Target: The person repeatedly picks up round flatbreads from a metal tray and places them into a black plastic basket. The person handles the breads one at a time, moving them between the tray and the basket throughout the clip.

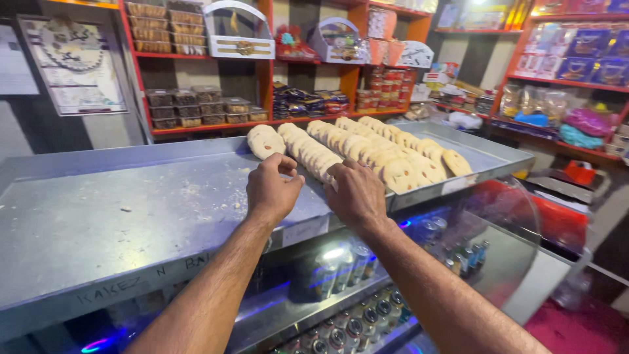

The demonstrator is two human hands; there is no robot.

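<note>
Rows of round pale biscuits [367, 151] lie overlapping on a big metal tray [98, 216] set on top of a glass counter. Both my arms reach over the tray's front edge. My left hand [272, 187] hovers at the near end of a biscuit row, fingers curled, thumb and forefinger pinched close; whether it holds a biscuit I cannot tell. My right hand [357, 193] rests palm down, its fingertips touching the nearest biscuits of the middle rows. One biscuit [265, 141] lies apart at the left end.
Crumbs dot the bare left part of the tray. Below, the glass case [498, 249] holds drink cans [341, 269]. Red shelves [209, 124] behind carry boxed sweets, packets and baskets. A poster [72, 62] hangs on the left wall.
</note>
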